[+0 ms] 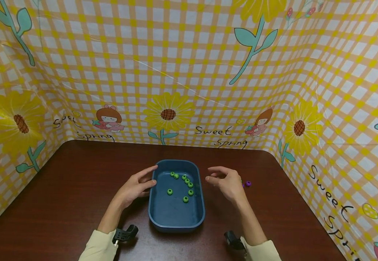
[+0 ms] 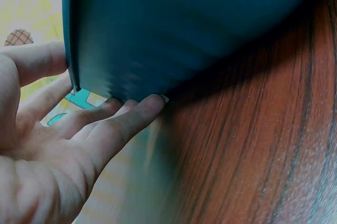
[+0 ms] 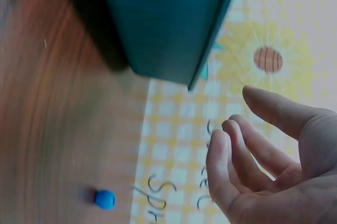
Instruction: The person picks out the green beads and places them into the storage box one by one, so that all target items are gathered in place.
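A dark blue rectangular bin (image 1: pixel 177 216) sits on the table, with several round green beads (image 1: pixel 169 192) scattered over its floor. My left hand (image 1: pixel 132 189) touches the bin's left side. In the left wrist view, the fingers (image 2: pixel 108 137) of that hand lie against the outer wall and the thumb meets the rim. To the right of the bin, apart from it, hovers my right hand (image 1: pixel 229 184), its fingers loosely bent and holding nothing. A purple bead (image 1: pixel 248 183) lies just beyond the right hand, which partly hides other beads there.
The dark brown wooden table (image 1: pixel 87 188) is enclosed at the back and sides by a checked cloth (image 1: pixel 182 72) with sunflowers. In the right wrist view, a bead that looks blue (image 3: pixel 105 199) lies on the tabletop. Black wrist straps (image 1: pixel 126 233) are worn over pale sleeves.
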`<state>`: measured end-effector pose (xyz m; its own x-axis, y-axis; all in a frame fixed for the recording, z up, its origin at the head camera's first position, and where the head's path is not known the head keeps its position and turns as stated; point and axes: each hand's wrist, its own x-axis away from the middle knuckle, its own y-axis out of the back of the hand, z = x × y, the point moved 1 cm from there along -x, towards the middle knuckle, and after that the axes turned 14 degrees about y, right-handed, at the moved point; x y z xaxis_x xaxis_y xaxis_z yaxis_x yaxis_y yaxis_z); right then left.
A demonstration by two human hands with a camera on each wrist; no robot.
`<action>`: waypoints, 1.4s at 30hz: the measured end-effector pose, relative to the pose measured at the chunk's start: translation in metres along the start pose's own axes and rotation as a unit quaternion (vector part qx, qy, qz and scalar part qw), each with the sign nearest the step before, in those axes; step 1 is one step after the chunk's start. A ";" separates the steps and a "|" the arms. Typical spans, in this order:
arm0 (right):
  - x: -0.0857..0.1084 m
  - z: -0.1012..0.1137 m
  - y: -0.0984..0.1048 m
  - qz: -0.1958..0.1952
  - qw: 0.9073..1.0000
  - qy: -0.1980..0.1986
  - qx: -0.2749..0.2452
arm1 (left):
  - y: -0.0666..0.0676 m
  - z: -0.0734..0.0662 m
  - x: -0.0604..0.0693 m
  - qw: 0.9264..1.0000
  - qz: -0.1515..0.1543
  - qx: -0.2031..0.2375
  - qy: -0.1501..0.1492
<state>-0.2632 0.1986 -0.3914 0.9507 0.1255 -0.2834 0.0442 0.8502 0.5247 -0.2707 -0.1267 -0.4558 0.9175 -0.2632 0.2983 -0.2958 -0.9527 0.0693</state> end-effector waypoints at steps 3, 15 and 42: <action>-0.001 -0.005 0.012 -0.003 1.000 -0.003 0.013 | 0.000 0.000 0.000 1.000 -0.002 -0.001 0.000; -0.002 -0.029 0.043 -0.023 0.998 -0.024 0.050 | -0.001 0.000 0.000 1.000 -0.004 -0.001 0.004; 0.004 -0.089 0.070 0.033 0.989 -0.110 0.096 | 0.000 0.001 -0.001 1.000 0.000 -0.004 0.000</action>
<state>-0.2832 0.3042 -0.4271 0.9964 0.0452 -0.0721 0.0165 0.7286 0.6847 -0.2712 -0.1267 -0.4574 0.9175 -0.2625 0.2987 -0.2971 -0.9518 0.0762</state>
